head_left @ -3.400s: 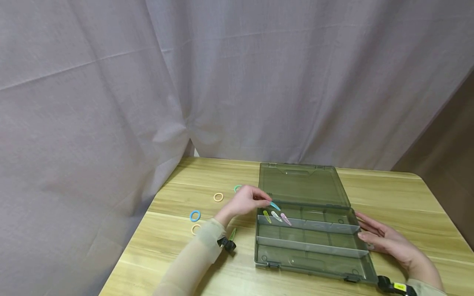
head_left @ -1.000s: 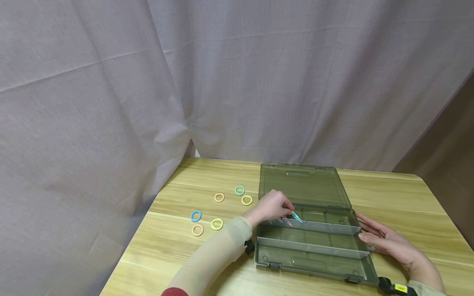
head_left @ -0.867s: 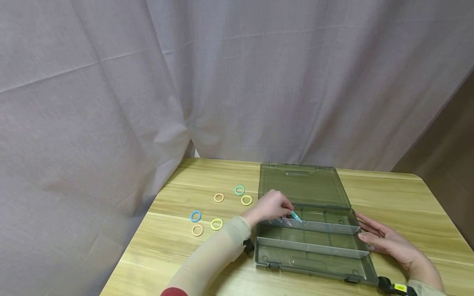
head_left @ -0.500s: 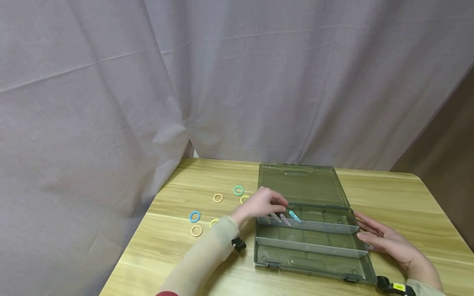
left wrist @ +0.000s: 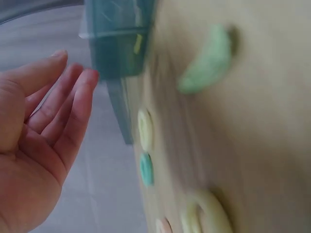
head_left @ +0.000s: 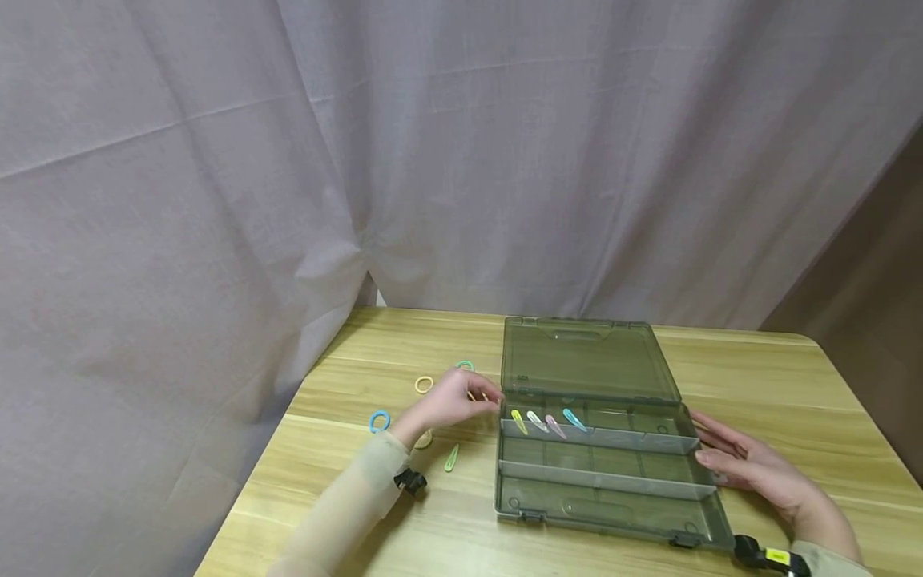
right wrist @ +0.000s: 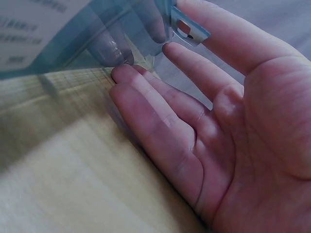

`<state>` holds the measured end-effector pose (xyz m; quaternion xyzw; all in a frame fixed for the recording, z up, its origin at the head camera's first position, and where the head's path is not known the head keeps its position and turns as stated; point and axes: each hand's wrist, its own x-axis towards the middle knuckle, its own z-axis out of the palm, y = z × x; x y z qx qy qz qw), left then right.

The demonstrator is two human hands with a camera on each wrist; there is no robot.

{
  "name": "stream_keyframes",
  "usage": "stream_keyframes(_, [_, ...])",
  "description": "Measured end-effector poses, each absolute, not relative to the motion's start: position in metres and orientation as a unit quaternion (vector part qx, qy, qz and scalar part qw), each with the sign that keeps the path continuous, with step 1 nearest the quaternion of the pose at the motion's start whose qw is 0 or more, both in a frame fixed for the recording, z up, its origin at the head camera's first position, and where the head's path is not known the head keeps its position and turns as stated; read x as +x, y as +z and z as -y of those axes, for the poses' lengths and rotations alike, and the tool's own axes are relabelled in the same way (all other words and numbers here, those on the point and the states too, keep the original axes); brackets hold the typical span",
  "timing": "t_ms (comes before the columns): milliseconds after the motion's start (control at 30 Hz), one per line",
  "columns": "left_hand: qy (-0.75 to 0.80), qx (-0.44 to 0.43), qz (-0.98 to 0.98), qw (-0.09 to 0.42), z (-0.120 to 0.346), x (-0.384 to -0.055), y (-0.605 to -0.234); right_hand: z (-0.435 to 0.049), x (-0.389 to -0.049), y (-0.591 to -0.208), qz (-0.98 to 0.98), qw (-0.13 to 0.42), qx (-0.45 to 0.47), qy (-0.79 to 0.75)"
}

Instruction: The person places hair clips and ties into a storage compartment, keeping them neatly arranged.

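Note:
In the head view, my left hand (head_left: 450, 401) is just left of the compartment box (head_left: 613, 537), fingers loosely bent and holding nothing. Its fingertips are close to the box's left wall. My right hand (head_left: 757, 473) touches the box's right side, thumb at the rim and fingers extended along the wall. A yellow snap hair clip (head_left: 519, 421), a white one (head_left: 536, 421), a pink one (head_left: 555, 426) and a blue one (head_left: 574, 419) sit in a row at the rear divider, overlapping it. A green hair clip (left wrist: 209, 60) lies on the table near my left wrist.
The box's translucent lid (head_left: 587, 357) lies folded back behind it. Several rings lie left on the wooden table (head_left: 288, 513), including a blue ring (head_left: 379, 421), an orange ring (head_left: 424, 385) and a green ring (head_left: 465, 365). A grey curtain (head_left: 461, 160) hangs behind.
My left hand has let go of the blue hair clip at the rear divider, right of the pink one, and has moved left out of the box. The right hand stays in place.

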<state>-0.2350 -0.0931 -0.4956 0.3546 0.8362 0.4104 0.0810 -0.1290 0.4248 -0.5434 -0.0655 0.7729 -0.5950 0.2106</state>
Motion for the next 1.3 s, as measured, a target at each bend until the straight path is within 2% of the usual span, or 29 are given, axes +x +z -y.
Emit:
stream_keyframes(167, [0.374, 0.375, -0.844, 0.088, 0.114, -0.229, -0.499, -0.426, -0.129, -0.543, -0.774, 0.207, -0.065, -0.595])
stream_keyframes(500, [0.344, 0.369, -0.844, 0.184, 0.138, -0.212, -0.506, -0.427, -0.129, -0.544, -0.772, 0.198, -0.076, -0.599])
stream_keyframes(1300, [0.279, 0.378, -0.867, 0.168, 0.145, -0.205, -0.519, -0.425, -0.131, -0.547, -0.778, 0.199, -0.077, -0.591])
